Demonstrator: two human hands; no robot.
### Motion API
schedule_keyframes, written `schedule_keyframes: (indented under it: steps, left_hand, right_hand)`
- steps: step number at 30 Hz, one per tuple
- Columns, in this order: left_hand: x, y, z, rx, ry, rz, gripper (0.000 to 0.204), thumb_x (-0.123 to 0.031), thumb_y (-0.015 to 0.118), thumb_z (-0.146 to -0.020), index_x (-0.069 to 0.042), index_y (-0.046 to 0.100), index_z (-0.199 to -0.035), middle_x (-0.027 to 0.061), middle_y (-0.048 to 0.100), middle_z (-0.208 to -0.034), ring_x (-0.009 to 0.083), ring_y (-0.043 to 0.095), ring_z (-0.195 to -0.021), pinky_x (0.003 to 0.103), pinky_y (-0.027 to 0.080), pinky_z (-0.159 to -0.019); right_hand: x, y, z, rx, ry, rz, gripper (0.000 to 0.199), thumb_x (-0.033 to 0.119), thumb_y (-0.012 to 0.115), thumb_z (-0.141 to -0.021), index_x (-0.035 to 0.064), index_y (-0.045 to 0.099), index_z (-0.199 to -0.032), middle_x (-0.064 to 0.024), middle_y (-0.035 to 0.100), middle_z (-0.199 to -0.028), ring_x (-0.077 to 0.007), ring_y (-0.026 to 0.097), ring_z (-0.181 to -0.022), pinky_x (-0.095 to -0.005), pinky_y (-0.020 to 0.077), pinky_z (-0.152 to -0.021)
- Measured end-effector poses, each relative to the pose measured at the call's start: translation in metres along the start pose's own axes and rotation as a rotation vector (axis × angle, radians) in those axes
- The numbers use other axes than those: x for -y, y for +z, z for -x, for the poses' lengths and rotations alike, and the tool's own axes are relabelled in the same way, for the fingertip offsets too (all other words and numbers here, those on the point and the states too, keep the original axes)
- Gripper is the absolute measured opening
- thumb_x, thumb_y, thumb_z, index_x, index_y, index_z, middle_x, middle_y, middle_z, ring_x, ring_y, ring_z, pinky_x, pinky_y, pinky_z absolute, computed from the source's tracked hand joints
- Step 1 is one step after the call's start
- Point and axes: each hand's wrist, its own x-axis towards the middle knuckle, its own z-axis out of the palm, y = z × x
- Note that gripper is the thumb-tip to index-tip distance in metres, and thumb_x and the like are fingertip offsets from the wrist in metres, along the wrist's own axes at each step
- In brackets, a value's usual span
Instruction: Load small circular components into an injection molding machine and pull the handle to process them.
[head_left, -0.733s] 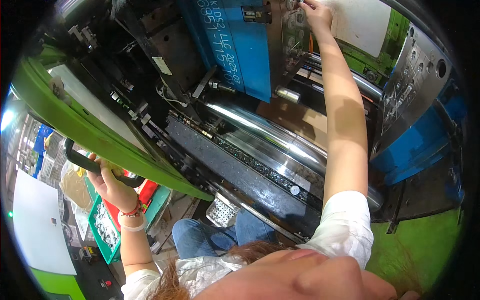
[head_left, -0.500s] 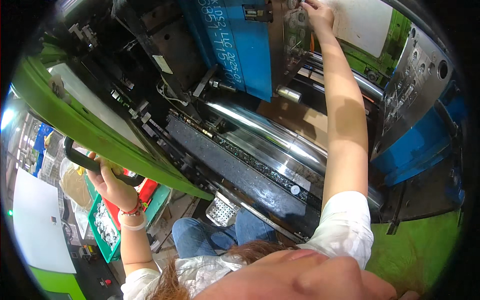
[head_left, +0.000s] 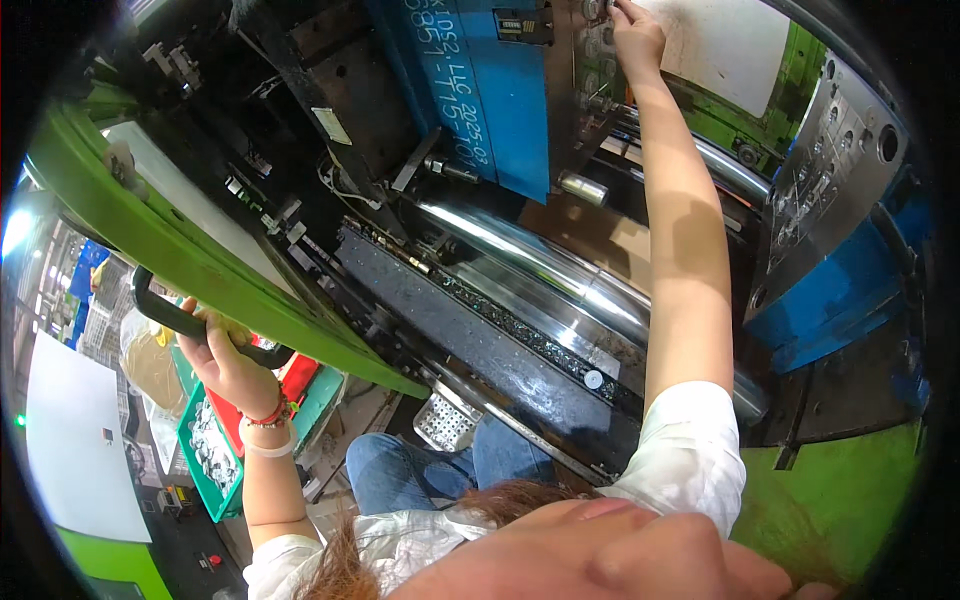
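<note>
With my left hand, I grip the black handle of a curved green machine door. My right arm stretches up to the steel mould half at the top, which is mounted on a blue plate. There my right hand has its fingertips pinched together at the mould face, beside a column of round cavities. Whatever sits between those fingertips is too small and too near the picture's edge to make out. Across the gap, the opposite mould half faces it, also backed by blue.
Polished steel tie bars cross the gap below my right arm. A small white disc lies on the dark machine bed. Down left, a green crate of small pale parts stands beside a red tray. A perforated white stool or basket is by my knees.
My right hand has shifted slightly downward at the mould face, its fingers still pinched. My left hand keeps its hold on the door handle. The whole view has drifted a little.
</note>
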Motion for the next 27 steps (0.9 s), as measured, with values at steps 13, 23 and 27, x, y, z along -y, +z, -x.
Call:
schedule_keyframes:
  steps: [13,23,27]
  left_hand:
    - [0.001,0.001,0.000,-0.002,0.025,-0.014,0.030,-0.002,0.043,-0.092,0.005,0.042,-0.121,0.0012,0.047,-0.078,0.0055,0.038,-0.058,0.020,0.032,-0.052]
    - [-0.004,0.001,0.003,0.005,0.013,0.008,0.031,-0.003,0.043,-0.091,0.004,0.043,-0.121,0.0010,0.047,-0.078,0.0055,0.038,-0.059,0.020,0.031,-0.052]
    - [-0.004,0.007,0.002,-0.025,-0.002,-0.023,0.031,-0.004,0.044,-0.091,0.004,0.044,-0.121,0.0000,0.047,-0.081,0.0048,0.038,-0.060,0.019,0.032,-0.054]
  right_hand:
    - [-0.018,0.007,-0.002,0.031,0.194,-0.022,0.025,0.014,0.062,-0.085,0.0003,0.065,-0.105,-0.0196,0.067,-0.097,-0.0316,0.064,-0.093,-0.0358,0.0497,-0.082]
    - [-0.020,0.016,-0.002,0.094,0.184,0.130,0.032,0.018,0.063,-0.084,0.0034,0.063,-0.112,-0.0209,0.065,-0.105,-0.0327,0.062,-0.100,-0.0375,0.0473,-0.089]
    - [-0.007,0.014,0.024,0.129,0.161,0.204,0.042,0.014,0.048,-0.082,0.0060,0.059,-0.122,-0.0183,0.058,-0.119,-0.0349,0.055,-0.111,-0.0379,0.0436,-0.095]
